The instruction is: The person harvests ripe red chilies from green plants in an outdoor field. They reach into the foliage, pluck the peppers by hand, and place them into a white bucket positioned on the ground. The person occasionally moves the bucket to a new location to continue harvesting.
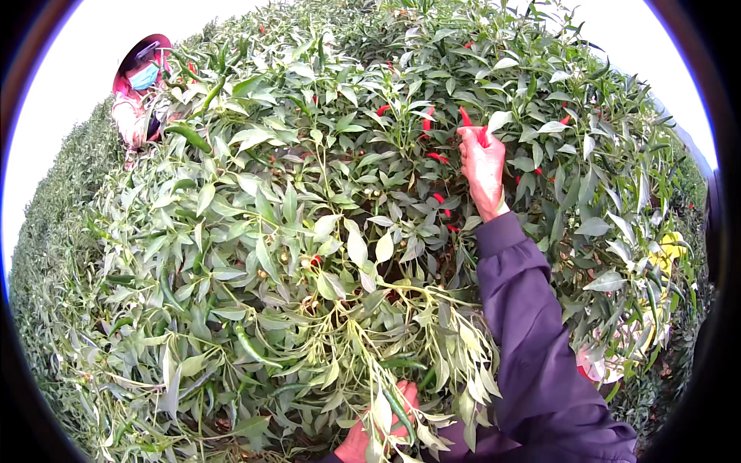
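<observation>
My right hand (484, 168), in a purple sleeve (521, 301), reaches far into the pepper plants. Its thumb and fingers are closed on a red chili pepper (481, 135). Another red chili (465, 117) stands just above the fingertips; whether it is also in the grip is unclear. Ripe chilies hang to the left of the hand, one upright (427, 121) and one lower (438, 158). Low in the view, my left hand (354, 444) is partly covered by drooping leaves and a green chili (400, 414). What its fingers hold cannot be seen.
At the upper left, a person in a red hat and blue mask (145, 76) stands among the plants. Dense foliage (278, 202) carries green chilies (252, 347). A pale bent branch (428, 290) crosses before my sleeve. Something yellow (668, 252) shows through leaves at right.
</observation>
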A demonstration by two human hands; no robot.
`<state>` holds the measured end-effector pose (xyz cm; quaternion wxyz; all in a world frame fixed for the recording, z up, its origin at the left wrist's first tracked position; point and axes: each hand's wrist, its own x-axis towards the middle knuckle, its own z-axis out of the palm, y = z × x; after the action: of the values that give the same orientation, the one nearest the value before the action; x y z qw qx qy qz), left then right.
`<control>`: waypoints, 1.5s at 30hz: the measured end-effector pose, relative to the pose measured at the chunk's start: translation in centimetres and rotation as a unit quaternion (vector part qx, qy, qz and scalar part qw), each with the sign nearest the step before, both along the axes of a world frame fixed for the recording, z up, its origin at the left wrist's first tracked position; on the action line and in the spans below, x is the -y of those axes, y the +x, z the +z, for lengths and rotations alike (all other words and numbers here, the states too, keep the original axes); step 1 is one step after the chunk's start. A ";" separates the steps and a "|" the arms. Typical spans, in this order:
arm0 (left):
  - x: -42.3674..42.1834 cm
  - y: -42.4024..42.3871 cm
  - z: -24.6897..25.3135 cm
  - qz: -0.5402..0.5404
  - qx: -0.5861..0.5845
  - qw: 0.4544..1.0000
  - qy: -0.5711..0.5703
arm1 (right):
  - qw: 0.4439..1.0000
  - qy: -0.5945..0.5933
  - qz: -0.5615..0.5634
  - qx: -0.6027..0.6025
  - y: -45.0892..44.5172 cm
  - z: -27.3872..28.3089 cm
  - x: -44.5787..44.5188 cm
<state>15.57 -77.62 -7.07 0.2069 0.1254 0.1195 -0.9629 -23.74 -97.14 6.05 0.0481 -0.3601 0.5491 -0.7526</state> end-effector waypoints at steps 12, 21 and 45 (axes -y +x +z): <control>2.5 -0.1 12.3 -0.095 0.263 -0.029 -0.960 | 0.917 0.216 -0.281 -0.185 -1.7 2.5 -2.3; 10.7 2.1 32.0 0.061 0.307 0.262 -0.913 | 0.891 0.308 -0.265 -0.200 -2.3 3.0 -2.8; 18.3 -26.9 7.8 0.145 0.549 0.595 -0.569 | 0.946 0.133 0.211 0.207 0.3 5.2 -11.1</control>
<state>-11.35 -95.93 0.73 0.3995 0.4682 -0.5717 -0.5426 -23.41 -86.06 11.23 0.3657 -0.2938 0.5337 -0.7036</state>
